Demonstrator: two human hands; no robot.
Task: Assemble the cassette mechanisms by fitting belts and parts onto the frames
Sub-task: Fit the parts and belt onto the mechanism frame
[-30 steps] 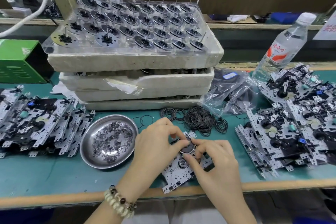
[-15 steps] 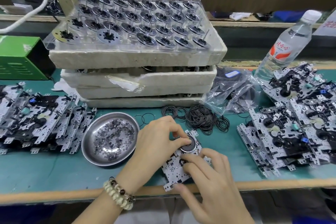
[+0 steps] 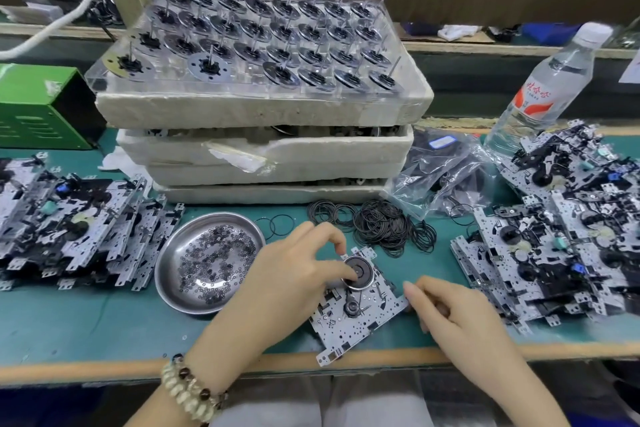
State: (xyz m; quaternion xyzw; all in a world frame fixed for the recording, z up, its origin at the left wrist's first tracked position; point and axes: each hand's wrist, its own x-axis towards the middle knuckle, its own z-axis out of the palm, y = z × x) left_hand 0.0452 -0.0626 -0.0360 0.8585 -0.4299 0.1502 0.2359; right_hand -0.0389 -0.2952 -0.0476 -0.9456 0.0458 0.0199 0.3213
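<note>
Left hand [image 3: 291, 274] same as before: thumb and first finger bent, pinching the round wheel [image 3: 360, 272] at the far end of the frame [image 3: 363, 326]. Right hand [image 3: 460, 319] moved since half a second ago: off the middle of the frame, now at its right corner, fingers curled and touching the metal. Pinching or only touching, cannot tell. Small black pulley [image 3: 352, 307] on the frame now uncovered.

Frame lying flat and slanted near the middle of the worktop's [image 3: 86, 322] front edge, one near corner over the wooden edge strip. Steel dish [image 3: 166, 274] of tiny rings just left of the left hand. Pile of black belts [image 3: 381, 224] just behind the frame. Left stack [image 3: 69, 218] and right stack [image 3: 554, 253] of frames by the side edges. Bare green room along the front edge, left of the left wrist.

Both wrists reaching in over the front edge, bead bracelet [image 3: 190, 388] on the left one.
</note>
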